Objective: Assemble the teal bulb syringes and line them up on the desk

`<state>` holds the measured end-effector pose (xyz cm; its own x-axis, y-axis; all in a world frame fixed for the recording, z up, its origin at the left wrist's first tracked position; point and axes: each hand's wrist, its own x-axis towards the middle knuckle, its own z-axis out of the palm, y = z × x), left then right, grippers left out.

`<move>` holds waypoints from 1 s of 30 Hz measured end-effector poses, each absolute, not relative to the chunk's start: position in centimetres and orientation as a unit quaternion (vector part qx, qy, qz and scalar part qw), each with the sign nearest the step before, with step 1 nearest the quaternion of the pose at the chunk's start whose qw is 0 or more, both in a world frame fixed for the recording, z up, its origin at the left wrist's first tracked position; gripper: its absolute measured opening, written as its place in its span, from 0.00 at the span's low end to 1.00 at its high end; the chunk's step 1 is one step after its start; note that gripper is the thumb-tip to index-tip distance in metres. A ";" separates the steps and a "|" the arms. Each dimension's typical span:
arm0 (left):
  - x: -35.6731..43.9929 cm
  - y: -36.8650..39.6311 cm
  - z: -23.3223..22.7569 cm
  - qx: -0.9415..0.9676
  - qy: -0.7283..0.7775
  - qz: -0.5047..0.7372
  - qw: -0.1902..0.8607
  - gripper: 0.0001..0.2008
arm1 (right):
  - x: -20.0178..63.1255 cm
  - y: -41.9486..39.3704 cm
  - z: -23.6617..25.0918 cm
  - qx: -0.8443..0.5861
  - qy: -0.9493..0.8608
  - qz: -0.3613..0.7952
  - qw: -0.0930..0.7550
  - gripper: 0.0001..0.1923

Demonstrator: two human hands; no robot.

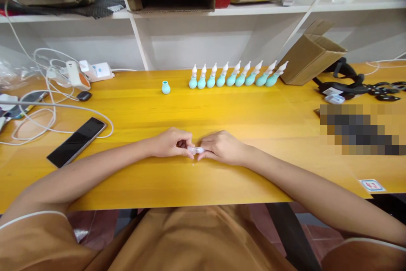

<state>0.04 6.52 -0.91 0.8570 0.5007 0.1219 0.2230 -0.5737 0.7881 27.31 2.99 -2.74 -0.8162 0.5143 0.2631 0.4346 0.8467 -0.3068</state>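
Above the yellow table, my left hand (176,143) and my right hand (223,147) pinch opposite ends of a small translucent white nozzle (196,150). Fingers cover both of its ends, so only the middle shows. Farther back stands a lone teal rubber bulb (165,88), its neck open at the top. To its right is a row of several teal bulb nasal aspirators (221,78), each fitted with a white tip.
A black phone (77,142) lies at the left, beside white cables and a power strip (100,71). An upright cardboard box (312,57) and black straps (344,78) occupy the back right. Behind the table rises a white shelf (218,12); a sticker (372,185) marks the front right.
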 end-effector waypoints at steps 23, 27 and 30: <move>-5.2 21.3 -0.2 0.786 0.531 0.279 0.148 0.14 | 28.2 4.8 -2.1 -0.387 -0.692 0.521 0.316 0.38; -3.9 22.0 0.1 0.813 0.543 0.174 0.118 0.17 | 28.1 4.7 -2.2 -0.398 -0.698 0.506 0.314 0.37; -3.0 21.2 0.5 0.826 0.527 0.180 0.085 0.18 | 28.1 4.8 -2.3 -0.403 -0.736 0.434 0.327 0.36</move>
